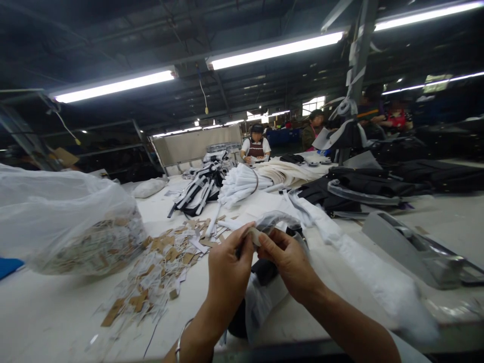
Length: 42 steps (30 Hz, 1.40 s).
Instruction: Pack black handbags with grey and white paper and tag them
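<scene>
In the head view my left hand (pixel 230 264) and my right hand (pixel 294 263) meet over the near edge of the table. Fingers and thumbs of both pinch a small whitish strip (pixel 253 235), its exact kind unclear. Just behind them curves a band wrapped in clear plastic (pixel 279 218), which looks like a bag handle. Below my hands lies a black item (pixel 264 272) partly covered by clear plastic (pixel 259 305); my hands and forearms hide much of it.
Cardboard and paper scraps (pixel 166 257) spread on the left beside a clear plastic bag of scraps (pixel 98 242). Bundled white strips (pixel 242 184) lie ahead. A grey tape dispenser (pixel 412 247) and black bags (pixel 355 186) stand right. A co-worker (pixel 256 146) sits across the table (pixel 204 322).
</scene>
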### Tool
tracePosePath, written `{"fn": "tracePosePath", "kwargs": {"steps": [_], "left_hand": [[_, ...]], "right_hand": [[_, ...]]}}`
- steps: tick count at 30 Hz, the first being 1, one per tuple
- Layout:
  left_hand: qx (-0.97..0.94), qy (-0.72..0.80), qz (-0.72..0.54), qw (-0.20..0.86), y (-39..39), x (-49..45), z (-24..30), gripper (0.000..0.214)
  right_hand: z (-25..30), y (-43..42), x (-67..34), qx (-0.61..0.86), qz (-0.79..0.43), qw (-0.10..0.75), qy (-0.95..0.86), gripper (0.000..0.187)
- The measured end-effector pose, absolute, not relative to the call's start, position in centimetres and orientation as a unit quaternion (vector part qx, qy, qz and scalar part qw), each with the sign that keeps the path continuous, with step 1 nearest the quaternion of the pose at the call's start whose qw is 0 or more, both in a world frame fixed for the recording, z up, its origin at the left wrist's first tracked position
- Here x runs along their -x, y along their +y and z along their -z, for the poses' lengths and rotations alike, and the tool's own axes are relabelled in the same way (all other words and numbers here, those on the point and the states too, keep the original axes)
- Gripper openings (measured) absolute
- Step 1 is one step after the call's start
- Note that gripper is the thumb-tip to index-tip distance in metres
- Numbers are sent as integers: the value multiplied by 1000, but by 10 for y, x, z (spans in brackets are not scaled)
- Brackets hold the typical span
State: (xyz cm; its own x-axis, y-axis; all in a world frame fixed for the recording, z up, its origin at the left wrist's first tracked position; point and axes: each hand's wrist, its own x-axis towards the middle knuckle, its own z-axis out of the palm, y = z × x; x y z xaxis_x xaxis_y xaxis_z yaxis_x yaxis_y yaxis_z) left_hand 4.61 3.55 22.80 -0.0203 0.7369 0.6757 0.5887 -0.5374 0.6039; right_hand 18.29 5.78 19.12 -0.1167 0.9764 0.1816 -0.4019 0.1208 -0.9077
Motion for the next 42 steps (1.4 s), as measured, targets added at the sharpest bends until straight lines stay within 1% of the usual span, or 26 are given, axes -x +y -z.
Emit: {"fn": "tracePosePath", "kwargs": {"steps": [4,7,9,11,15,17,19,21,25,27,29,31,33,36,38,40,41,42], "left_hand": [[-731,439,-492,-173,35,-52,-216,33],[-725,441,-450,-279,34,-59,-210,37],[-724,450,-427,-301,33,-63,-208,42],[-731,457,-409,-299,32,-64,-205,46],[-744,465,-386,-284,32,-61,-204,49],[-753,460,-389,-263,31,-59,-205,50],[-769,450,-405,-205,29,-55,-208,50],[-780,443,-432,-95,27,-50,-215,48],[-733,459,-468,183,30,-35,-233,38],[-715,453,-454,279,35,-31,-242,34],[-710,439,-436,336,39,-31,-247,29],[-692,441,-436,370,43,-34,-248,27],[-662,464,-445,384,45,-38,-244,32],[-638,516,-446,358,48,-37,-235,45],[-642,547,-436,314,52,-33,-230,53],[-642,582,-420,268,57,-28,-227,54],[-640,591,-417,258,59,-27,-226,53],[-637,591,-424,256,61,-26,-226,52]], "right_hand": [[-193,58,-177,307,-577,597,-466,29],[-194,58,-173,286,-592,607,-446,27],[-194,58,-171,278,-598,614,-433,26],[-194,57,-171,277,-603,618,-420,27],[-195,53,-175,243,-631,613,-409,34],[-196,52,-178,237,-624,606,-432,29],[-197,52,-182,257,-606,601,-454,22],[-197,54,-186,283,-593,592,-467,21],[-196,59,-193,316,-567,577,-495,26],[-195,62,-195,321,-560,579,-498,27],[-195,65,-195,328,-547,582,-504,28],[-193,67,-193,347,-528,588,-505,29],[-190,67,-192,366,-513,587,-508,33],[-183,66,-201,375,-479,564,-559,35],[-177,69,-223,408,-396,534,-626,34],[-169,73,-264,485,-277,505,-659,30],[-165,75,-291,535,-218,496,-649,27],[-160,77,-322,573,-187,498,-624,23]]}}
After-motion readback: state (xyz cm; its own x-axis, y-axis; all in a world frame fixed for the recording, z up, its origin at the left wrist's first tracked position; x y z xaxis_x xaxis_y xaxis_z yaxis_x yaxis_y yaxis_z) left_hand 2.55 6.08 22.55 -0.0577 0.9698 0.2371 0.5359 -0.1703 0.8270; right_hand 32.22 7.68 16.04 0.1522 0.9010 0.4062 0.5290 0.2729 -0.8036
